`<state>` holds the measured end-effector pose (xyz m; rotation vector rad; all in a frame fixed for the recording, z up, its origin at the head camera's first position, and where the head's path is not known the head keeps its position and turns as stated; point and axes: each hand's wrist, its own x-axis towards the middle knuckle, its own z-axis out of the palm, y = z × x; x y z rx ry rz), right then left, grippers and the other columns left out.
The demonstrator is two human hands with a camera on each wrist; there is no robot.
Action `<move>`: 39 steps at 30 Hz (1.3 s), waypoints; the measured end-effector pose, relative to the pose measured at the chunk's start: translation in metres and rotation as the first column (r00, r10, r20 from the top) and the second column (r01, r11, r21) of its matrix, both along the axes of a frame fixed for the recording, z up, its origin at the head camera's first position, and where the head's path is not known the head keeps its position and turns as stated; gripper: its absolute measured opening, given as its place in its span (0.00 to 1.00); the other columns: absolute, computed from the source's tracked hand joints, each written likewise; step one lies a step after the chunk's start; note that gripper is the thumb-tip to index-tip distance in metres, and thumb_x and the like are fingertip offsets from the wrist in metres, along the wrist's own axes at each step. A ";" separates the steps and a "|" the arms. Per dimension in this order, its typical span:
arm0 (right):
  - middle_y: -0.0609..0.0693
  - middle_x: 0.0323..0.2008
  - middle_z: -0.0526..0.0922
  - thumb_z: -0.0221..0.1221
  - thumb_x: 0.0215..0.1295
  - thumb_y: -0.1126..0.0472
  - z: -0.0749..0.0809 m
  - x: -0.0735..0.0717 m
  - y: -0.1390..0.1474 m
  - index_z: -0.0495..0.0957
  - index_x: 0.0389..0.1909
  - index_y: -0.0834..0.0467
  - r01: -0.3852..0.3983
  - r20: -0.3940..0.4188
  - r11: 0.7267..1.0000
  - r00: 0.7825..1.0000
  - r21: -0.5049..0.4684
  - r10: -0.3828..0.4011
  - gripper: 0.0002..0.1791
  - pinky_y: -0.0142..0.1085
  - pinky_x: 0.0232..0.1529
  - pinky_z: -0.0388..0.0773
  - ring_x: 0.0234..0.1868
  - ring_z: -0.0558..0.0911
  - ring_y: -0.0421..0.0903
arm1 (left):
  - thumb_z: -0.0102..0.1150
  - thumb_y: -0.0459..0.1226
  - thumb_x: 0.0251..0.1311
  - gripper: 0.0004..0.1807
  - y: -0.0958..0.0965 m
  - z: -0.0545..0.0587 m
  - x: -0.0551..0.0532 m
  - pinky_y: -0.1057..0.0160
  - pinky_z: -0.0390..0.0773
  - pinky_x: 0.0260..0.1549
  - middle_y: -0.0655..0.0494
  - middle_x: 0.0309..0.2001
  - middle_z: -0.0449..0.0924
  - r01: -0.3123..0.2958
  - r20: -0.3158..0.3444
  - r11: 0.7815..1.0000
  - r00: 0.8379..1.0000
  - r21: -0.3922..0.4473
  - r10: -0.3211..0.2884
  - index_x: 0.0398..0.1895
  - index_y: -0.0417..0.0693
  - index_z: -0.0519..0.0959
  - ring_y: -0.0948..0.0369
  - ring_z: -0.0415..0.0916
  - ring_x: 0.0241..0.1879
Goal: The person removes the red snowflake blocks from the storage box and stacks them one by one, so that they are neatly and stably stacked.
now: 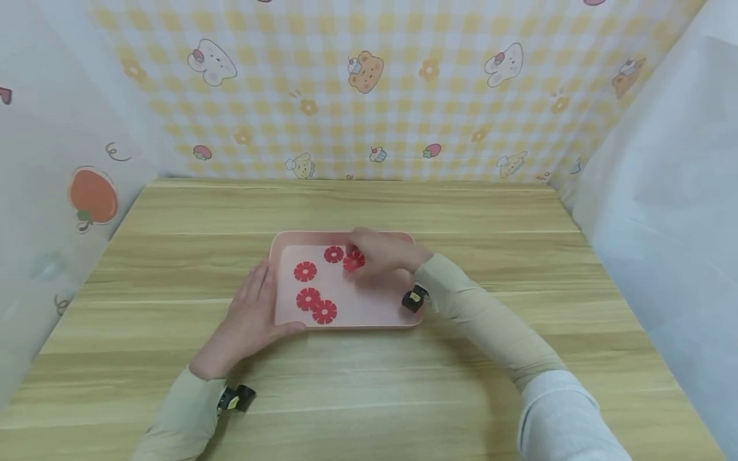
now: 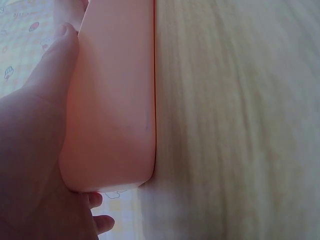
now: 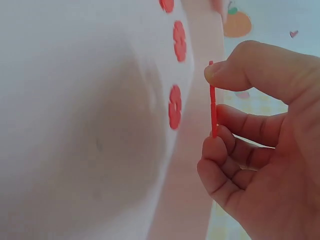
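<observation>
Most of the upper part of the head view is filled by a yellow-and-white checked backdrop (image 1: 398,121) printed with animals and flowers; beneath it we see a wood-grained table (image 1: 369,397) extending to the lower edge of the frame. Next in size are two arms: we note the right sleeve (image 1: 490,320) entering from the lower right and the left sleeve (image 1: 181,410) from the lower left. At the centre of the frame a shallow pink tray (image 1: 375,310) rests on the table, its long sides running across the picture. We observe the left hand (image 1: 254,314) at the tray's lower-left corner, spread wide, with fingers against the left wall and thumb along the near wall. The right hand (image 1: 380,251) lies over the tray's upper right part, its grip narrow: in the right wrist view we see thumb and fingertips pinching a red notched disc (image 3: 213,110), edge-on. Smaller black devices (image 1: 413,298) sit at both wrists. Four loose discs (image 1: 305,271) lie on the tray floor: one at upper middle, one at the left, and a touching pair at lower left. The held disc appears raised, though blur in the head view leaves us unsure of its height.
</observation>
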<state>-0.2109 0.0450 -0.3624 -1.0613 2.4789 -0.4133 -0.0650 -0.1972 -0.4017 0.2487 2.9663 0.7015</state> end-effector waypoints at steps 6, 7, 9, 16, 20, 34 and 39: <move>0.48 0.42 0.75 0.67 0.55 0.57 0.011 -0.005 0.018 0.73 0.49 0.57 0.031 -0.029 1.000 0.999 -0.005 -0.031 0.21 0.34 0.46 0.76 0.42 0.74 0.45 | 0.72 0.58 0.41 0.68 0.000 0.000 -0.001 0.33 0.50 0.66 0.33 0.74 0.41 0.006 -0.005 1.000 1.000 -0.003 -0.006 0.73 0.32 0.41 0.37 0.41 0.72; 0.49 0.43 0.76 0.67 0.56 0.58 0.012 -0.006 0.022 0.74 0.49 0.58 0.030 -0.034 0.999 0.999 -0.014 -0.031 0.21 0.34 0.47 0.77 0.43 0.74 0.45 | 0.72 0.58 0.41 0.68 0.000 0.000 -0.001 0.33 0.50 0.66 0.33 0.74 0.41 0.008 -0.005 1.000 1.000 -0.003 -0.008 0.73 0.32 0.41 0.37 0.41 0.72; 0.50 0.43 0.77 0.67 0.56 0.59 0.014 -0.008 0.029 0.74 0.48 0.59 0.025 -0.058 1.000 0.998 -0.016 -0.026 0.20 0.35 0.48 0.77 0.43 0.75 0.46 | 0.72 0.58 0.41 0.68 0.000 0.000 -0.002 0.33 0.50 0.66 0.33 0.74 0.41 0.011 -0.007 1.000 1.000 -0.005 -0.011 0.73 0.31 0.41 0.37 0.41 0.72; 0.52 0.43 0.76 0.67 0.56 0.59 0.020 -0.011 0.051 0.74 0.47 0.61 0.029 -0.086 0.998 0.996 -0.047 -0.033 0.20 0.36 0.47 0.77 0.42 0.75 0.47 | 0.72 0.59 0.39 0.69 -0.002 -0.001 -0.002 0.32 0.51 0.65 0.34 0.73 0.42 0.006 -0.021 1.000 1.000 0.007 -0.006 0.74 0.34 0.41 0.38 0.42 0.71; 0.51 0.42 0.76 0.66 0.56 0.59 0.024 -0.012 0.064 0.74 0.47 0.61 0.060 -0.088 0.997 0.994 -0.051 -0.065 0.20 0.36 0.45 0.76 0.41 0.74 0.47 | 0.72 0.58 0.40 0.68 -0.002 -0.001 -0.002 0.32 0.51 0.65 0.34 0.73 0.42 0.010 -0.025 1.000 1.000 0.007 -0.010 0.73 0.33 0.41 0.38 0.42 0.71; 0.54 0.37 0.75 0.66 0.51 0.61 0.010 -0.015 0.121 0.74 0.43 0.64 0.166 -0.075 0.979 0.982 -0.118 -0.175 0.19 0.38 0.38 0.74 0.37 0.73 0.49 | 0.70 0.60 0.42 0.68 -0.001 -0.001 -0.002 0.32 0.49 0.66 0.33 0.74 0.40 0.029 -0.027 1.000 0.999 -0.003 -0.029 0.73 0.31 0.40 0.37 0.40 0.72; 0.55 0.38 0.74 0.65 0.49 0.64 -0.001 -0.014 0.136 0.74 0.43 0.66 0.185 -0.067 0.975 0.979 -0.122 -0.194 0.19 0.39 0.41 0.74 0.38 0.73 0.49 | 0.67 0.64 0.42 0.69 -0.002 -0.003 -0.003 0.33 0.48 0.66 0.33 0.74 0.38 0.029 -0.022 0.999 0.999 -0.013 -0.030 0.74 0.32 0.39 0.37 0.38 0.72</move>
